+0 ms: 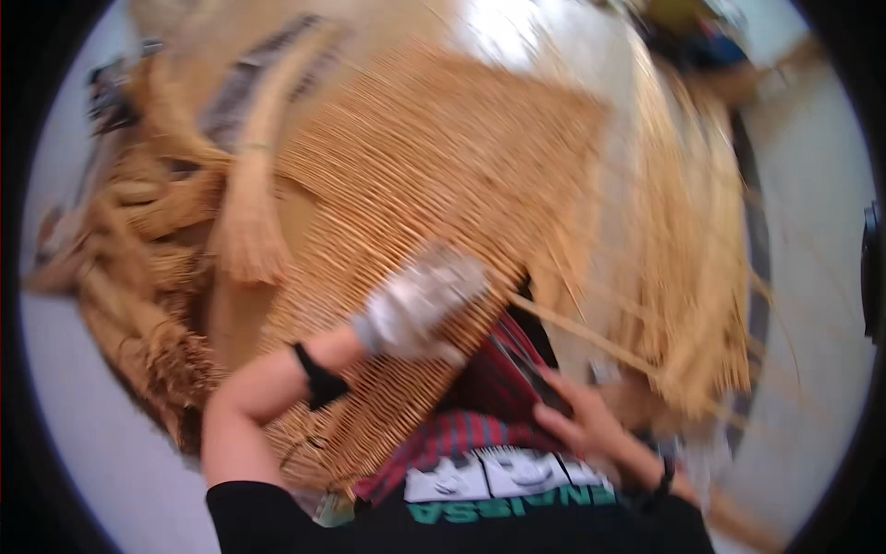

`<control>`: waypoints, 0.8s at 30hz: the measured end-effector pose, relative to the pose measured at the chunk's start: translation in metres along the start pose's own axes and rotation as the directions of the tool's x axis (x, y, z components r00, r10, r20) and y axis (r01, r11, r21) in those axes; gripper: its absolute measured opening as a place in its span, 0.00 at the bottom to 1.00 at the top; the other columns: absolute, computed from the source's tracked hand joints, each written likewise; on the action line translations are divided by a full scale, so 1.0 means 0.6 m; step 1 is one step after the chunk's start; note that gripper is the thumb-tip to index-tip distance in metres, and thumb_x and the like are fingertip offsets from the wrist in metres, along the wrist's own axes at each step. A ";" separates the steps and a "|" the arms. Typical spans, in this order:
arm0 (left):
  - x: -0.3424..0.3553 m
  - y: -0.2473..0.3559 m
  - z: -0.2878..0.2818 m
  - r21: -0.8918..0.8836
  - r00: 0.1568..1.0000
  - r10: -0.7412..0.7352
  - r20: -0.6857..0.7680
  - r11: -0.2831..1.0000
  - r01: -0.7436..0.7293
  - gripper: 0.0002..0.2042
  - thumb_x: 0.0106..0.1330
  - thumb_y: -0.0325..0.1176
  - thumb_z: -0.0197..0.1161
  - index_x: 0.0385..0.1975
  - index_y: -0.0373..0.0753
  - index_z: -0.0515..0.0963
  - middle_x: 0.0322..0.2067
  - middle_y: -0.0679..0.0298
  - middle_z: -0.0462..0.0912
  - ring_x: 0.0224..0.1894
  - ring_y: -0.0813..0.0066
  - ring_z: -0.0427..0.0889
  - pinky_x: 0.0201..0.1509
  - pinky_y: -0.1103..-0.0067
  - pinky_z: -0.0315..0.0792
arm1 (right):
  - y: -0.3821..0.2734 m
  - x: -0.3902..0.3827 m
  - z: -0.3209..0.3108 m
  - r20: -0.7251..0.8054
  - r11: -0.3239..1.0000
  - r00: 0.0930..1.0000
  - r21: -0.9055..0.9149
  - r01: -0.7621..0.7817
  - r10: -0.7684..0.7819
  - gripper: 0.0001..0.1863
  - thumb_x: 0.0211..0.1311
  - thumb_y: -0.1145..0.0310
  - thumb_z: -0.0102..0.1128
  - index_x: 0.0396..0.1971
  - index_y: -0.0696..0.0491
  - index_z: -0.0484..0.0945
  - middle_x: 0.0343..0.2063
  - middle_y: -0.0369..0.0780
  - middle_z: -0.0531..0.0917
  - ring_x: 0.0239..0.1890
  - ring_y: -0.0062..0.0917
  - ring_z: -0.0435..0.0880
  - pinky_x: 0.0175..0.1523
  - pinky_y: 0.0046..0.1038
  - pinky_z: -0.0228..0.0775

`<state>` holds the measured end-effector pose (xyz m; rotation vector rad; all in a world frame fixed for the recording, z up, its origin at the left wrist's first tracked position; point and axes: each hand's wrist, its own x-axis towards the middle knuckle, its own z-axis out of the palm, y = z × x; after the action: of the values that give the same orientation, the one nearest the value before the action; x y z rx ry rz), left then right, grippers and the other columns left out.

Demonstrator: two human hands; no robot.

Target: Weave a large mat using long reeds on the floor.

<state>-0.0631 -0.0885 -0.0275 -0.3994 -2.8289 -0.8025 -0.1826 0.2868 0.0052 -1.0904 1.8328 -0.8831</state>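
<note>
A large mat of woven straw [443, 157] slants across the middle, its near end at my lap. My left hand [426, 297], in a white glove, lies on the mat near its right edge, thumb apart from the fingers; motion smears the fingertips. My bare right hand [586, 420] is closed around a narrow metal tool with a dark handle [551, 395], its thin end angled up and left beside the mat's edge. Its exact kind is too blurred to tell. A loose straw strand [591, 334] runs from near the gloved fingertips toward the right.
Long pale straw [688, 240] lies spread on the right. A tied straw bundle [254, 203] and rolled dry fibre bundles [152, 314] are at the left. Striped red cloth [471, 429] covers my lap. Another person's arm [771, 78] shows at the far right.
</note>
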 end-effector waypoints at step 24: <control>0.032 0.022 -0.005 0.109 1.000 -0.006 0.024 0.994 0.003 0.57 0.50 0.79 0.62 0.75 0.39 0.68 0.74 0.55 0.69 0.80 0.56 0.62 0.86 0.51 0.42 | -0.041 0.055 -0.026 -0.028 0.995 0.998 -0.077 0.062 -0.064 0.30 0.68 0.65 0.65 0.70 0.30 0.78 0.27 0.41 0.87 0.21 0.33 0.82 0.31 0.34 0.75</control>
<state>-0.0770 -0.0757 -0.0140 -0.3893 -2.8809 -0.6446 -0.1980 0.2500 0.0238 -1.1938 1.8795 -0.8765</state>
